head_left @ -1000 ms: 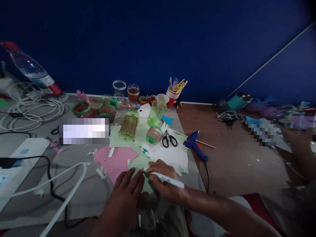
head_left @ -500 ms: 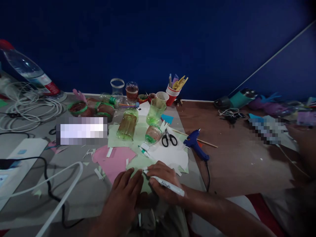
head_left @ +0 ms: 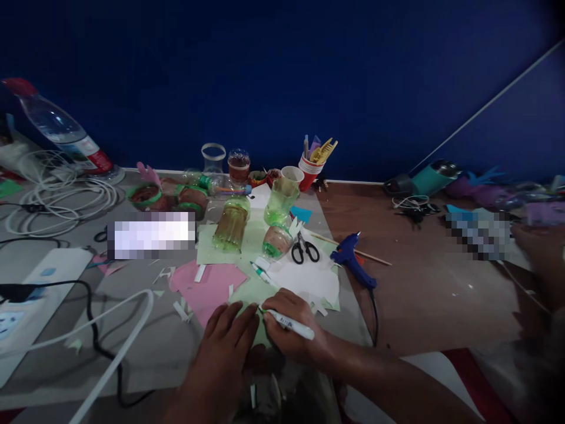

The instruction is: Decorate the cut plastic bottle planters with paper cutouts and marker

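My right hand (head_left: 293,327) grips a white acrylic marker (head_left: 291,324), its tip down at a pale green sheet of paper (head_left: 247,292). My left hand (head_left: 229,338) lies flat on that sheet with its fingers stretched out, close beside the tip. Left of the sheet is a piece of pink paper (head_left: 207,288) with white scraps on it. Beyond my right hand a white paper sheet (head_left: 304,282) bears black-handled scissors (head_left: 304,250). A green-and-white marker (head_left: 261,274) lies near a cut green bottle piece (head_left: 277,240). Any mark under the tip is hidden.
Cut bottles such as a brown-green one (head_left: 232,227) stand behind the papers, near a red cup (head_left: 311,171) of tools. A blue glue gun (head_left: 353,259) lies to the right. White cables (head_left: 62,194) and a power strip (head_left: 48,280) occupy the left. Another person's arm (head_left: 541,259) is at far right.
The marker in my right hand has shifted slightly left and its angle has altered a little. My left hand stays on the paper. The whole view has swayed slightly.
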A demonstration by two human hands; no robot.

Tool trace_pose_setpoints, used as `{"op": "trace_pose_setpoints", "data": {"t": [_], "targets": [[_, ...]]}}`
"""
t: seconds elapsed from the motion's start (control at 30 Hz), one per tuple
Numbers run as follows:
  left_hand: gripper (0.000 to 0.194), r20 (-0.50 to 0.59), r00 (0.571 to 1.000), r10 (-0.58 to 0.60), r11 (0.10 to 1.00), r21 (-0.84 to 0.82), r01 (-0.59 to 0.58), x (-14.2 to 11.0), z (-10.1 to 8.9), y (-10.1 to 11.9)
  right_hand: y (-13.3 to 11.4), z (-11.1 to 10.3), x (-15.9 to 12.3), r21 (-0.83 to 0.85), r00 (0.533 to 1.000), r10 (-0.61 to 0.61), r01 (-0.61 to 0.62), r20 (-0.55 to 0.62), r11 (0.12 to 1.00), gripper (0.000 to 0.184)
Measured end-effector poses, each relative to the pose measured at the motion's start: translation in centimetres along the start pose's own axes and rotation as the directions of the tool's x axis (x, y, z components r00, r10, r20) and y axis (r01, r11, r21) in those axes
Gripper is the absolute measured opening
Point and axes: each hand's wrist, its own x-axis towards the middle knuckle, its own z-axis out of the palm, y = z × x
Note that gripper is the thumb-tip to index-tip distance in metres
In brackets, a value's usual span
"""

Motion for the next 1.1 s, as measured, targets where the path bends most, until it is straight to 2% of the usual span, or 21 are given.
{"op": "trace_pose_setpoints", "data": {"t": [0.3,0.53,0.83,1.1], "targets": [[0.026,0.006,0.999,-0.033,0.999,-0.037,0.033,-0.2,0.2,-0.1,0.1,0.2,0.3,-0.025,0.996,0.028,-0.026,0.079,0.999,0.012],[0.027,-0.003,1.000,-0.030,0.999,-0.036,0.030,0.0,0.1,-0.1,-0.7,-0.5,0.7,-0.003,0.986,0.059,-0.060,0.154,0.998,0.014],[0.028,-0.018,1.000,-0.013,1.000,-0.023,0.013,0.0,0.1,-0.2,-1.1,-0.5,1.0,0.005,0.992,0.005,-0.005,0.123,1.000,0.013],[0.027,-0.005,1.000,-0.026,0.999,-0.020,0.026,0.1,0.1,-0.1,-0.8,-0.4,1.0,-0.014,0.987,0.031,-0.029,0.155,0.999,0.018]]}}
